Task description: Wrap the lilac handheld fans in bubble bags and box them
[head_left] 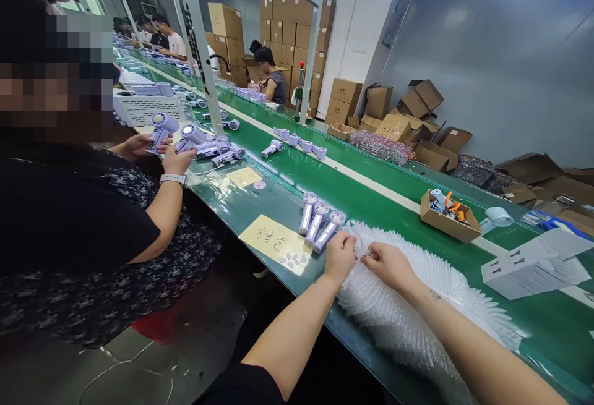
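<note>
A long fanned stack of clear bubble wrap bags (431, 269) lies along the near side of the green bench. At its left end, my left hand (341, 255) is closed in a pinch on the edge of a bubble wrap bag. My right hand (388, 263) pinches the same edge just to the right, fingertips a little apart from the left ones. Right beside my left hand, three lilac handheld fans (320, 219) lie side by side. They partly rest on a yellow paper (273, 241) with handwriting, where several small pale pieces (293, 260) are scattered.
A small cardboard box of tools (450, 216) and an open white box (533, 266) stand on the right. More fans (301, 143) lie along the green belt (357, 191). At left a co-worker (153, 207) holds fans. A metal post (202, 46) rises from the bench.
</note>
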Motion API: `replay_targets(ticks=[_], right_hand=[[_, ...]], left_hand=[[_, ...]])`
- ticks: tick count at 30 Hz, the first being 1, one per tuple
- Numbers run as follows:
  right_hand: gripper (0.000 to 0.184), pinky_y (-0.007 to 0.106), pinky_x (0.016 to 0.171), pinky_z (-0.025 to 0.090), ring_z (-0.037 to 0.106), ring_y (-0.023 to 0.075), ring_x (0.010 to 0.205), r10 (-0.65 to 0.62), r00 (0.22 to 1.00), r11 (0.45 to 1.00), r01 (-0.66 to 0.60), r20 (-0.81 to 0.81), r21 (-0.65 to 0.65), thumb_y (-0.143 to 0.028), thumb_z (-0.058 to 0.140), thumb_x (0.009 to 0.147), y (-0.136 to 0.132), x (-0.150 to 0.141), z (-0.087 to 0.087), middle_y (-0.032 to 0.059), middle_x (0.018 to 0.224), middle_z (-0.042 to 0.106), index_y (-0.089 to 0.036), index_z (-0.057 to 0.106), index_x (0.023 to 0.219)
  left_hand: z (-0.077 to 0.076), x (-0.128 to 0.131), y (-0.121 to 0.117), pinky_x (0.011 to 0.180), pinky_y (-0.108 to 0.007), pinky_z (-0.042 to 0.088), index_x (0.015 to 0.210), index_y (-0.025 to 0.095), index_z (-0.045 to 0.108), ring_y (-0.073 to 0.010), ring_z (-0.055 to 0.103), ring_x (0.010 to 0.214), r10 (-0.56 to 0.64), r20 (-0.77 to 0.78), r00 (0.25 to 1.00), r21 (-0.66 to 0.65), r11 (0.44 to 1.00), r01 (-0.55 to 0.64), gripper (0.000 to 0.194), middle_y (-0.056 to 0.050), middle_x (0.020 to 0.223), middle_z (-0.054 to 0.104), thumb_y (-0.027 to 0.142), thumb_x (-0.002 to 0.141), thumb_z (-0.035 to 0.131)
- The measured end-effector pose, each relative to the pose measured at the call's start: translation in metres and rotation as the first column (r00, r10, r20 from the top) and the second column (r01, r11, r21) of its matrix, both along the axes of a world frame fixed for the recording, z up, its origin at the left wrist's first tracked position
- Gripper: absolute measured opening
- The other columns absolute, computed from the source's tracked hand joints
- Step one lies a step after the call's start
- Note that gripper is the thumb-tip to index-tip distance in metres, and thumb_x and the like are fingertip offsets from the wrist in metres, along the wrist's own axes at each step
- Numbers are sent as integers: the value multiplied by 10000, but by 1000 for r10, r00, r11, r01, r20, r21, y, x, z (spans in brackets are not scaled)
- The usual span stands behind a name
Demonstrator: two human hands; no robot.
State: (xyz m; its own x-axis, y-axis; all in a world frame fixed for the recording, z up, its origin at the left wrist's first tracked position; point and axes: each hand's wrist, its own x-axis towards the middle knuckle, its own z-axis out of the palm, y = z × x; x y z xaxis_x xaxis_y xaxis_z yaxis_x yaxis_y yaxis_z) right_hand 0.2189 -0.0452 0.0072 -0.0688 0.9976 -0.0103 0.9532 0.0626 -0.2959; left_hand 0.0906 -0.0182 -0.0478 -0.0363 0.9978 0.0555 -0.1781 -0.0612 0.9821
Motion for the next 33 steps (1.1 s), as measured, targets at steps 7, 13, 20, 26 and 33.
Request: replay_targets(ticks=[7,13,20,26,33], right_hand=[[214,272,547,220,454,152,585,10,999,1000,-9,-31,9,-281,585,737,-6,2,-2,8,590,563,-195,515,555],[302,262,546,282,462,149,572,32,975,999,-34,-218,-6,-388,541,782,-4,4,5,-22,549,514,-202,493,548],[352,285,674,397,554,180,709,21,875,994,32,-485,100,-490,423,849,0,0,9,18,701,614,-205,561,695],[383,294,714,435,557,166,723,44,761,984,78,-647,159,-543,424,857,1,1,25,37,743,632,-196,551,753],[460,287,636,452,538,131,649,-98,577,919,365,-811,148,-628,652,665,-21,70,91,32,744,612,-192,579,792]], left_hand=[[29,-53,31,447,-181,362,709,158,519,-53,434,426,312,271,911,0,946,-324,206,58,549,468,347,778,563],[22,-67,19,526,-220,448,726,144,536,-115,584,601,-27,497,867,-43,998,56,377,-27,685,588,515,747,598],[-8,-24,-13,569,-239,427,884,113,681,-115,556,569,-325,192,926,-175,917,358,283,-35,674,644,210,621,723],[-5,-16,0,686,-249,424,723,140,705,-141,566,698,-372,-12,928,-38,928,371,122,-15,718,666,215,629,685],[-11,-35,3,520,-216,392,827,128,654,-99,505,540,-210,177,961,-147,960,237,333,5,612,579,432,690,651]])
